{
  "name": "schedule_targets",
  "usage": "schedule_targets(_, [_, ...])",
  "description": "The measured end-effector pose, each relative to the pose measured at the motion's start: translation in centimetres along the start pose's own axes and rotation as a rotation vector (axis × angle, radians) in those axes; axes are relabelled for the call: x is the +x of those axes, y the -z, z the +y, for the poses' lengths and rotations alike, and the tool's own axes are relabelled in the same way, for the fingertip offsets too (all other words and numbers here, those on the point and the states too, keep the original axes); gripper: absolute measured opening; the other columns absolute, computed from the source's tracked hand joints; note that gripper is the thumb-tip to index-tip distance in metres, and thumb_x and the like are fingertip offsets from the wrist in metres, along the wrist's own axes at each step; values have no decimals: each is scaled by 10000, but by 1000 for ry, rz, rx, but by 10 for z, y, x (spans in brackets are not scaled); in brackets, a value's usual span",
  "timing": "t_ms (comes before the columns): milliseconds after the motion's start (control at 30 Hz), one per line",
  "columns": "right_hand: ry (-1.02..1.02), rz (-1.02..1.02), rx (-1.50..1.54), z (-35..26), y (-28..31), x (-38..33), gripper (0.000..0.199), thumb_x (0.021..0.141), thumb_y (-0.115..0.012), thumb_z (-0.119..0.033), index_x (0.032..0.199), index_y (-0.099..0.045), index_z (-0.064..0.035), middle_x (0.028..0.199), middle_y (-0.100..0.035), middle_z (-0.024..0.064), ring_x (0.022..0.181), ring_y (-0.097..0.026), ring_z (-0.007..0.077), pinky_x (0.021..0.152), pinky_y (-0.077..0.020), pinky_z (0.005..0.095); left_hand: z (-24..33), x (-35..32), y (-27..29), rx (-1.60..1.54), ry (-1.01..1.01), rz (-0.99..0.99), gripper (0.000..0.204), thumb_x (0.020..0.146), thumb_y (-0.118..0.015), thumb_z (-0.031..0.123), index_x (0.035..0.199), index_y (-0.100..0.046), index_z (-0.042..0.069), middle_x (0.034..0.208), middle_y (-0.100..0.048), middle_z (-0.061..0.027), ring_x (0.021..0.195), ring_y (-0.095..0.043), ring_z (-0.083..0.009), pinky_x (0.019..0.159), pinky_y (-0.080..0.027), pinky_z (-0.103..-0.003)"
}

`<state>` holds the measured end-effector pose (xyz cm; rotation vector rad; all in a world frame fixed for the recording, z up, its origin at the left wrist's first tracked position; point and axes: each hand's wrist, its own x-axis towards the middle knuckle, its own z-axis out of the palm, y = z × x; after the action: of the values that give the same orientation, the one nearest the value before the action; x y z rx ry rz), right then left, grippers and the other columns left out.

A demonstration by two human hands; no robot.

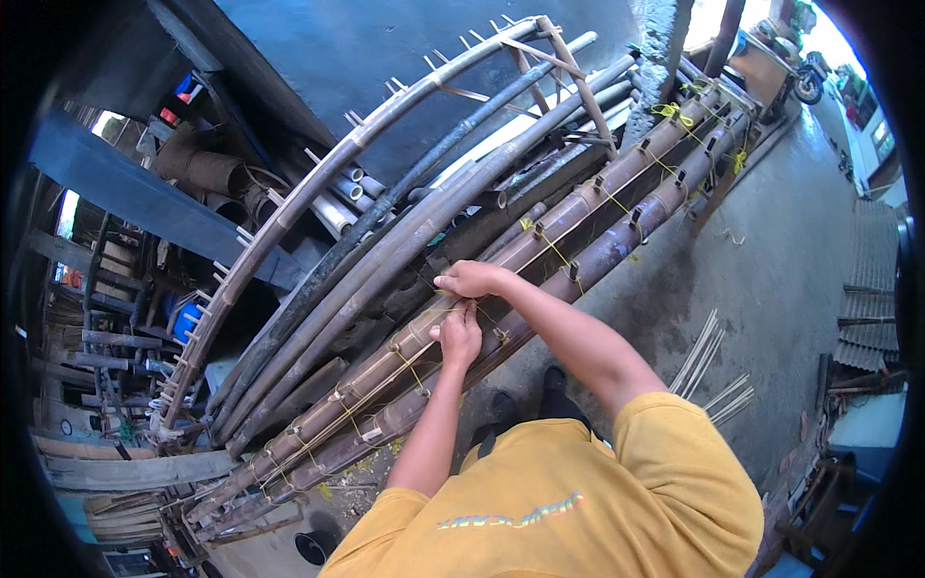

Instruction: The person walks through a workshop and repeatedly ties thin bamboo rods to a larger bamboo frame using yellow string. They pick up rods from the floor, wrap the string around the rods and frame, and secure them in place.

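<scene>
Two long brown bamboo poles lie side by side across the scene: the far pole and the near pole. Dark pegs stick out along both, and yellow twine is looped between them at intervals. Over the far pole, my right hand is closed in a pinch, with a bit of yellow twine showing below its fingers. My left hand is just under it, fingertips pressed together at the same tie. The strand between the fingertips is mostly hidden by the hands.
Behind the poles, a curved bamboo piece with pegs arches over stacked poles. Thin sticks lie on the concrete floor to the right. A black bucket stands at lower left. A motorcycle is far right.
</scene>
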<state>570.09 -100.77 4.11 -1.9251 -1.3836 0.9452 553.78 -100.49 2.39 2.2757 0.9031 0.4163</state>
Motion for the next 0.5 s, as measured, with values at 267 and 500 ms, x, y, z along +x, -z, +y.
schedule_targets(267, [501,123,-8,14,-101,-174,472,994,-508,-331,652,-594,-17,634,-595,182,689,-627,369,766,-485,502,-17,2,1,48,-16,66,261,1002,-520,274,1009,-711,96,865,-717,-169,842,-691,-273,752,-489,-413])
schedule_targets(500, [332,185,42,-8,-97,-173,326,819,-606,-269,611,-592,-19,588,-563,217,652,-600,427,718,-504,508,19,103,42,-327,10,84,275,1020,-499,192,1009,-692,-4,716,-673,-95,626,-634,-153,595,-487,-317])
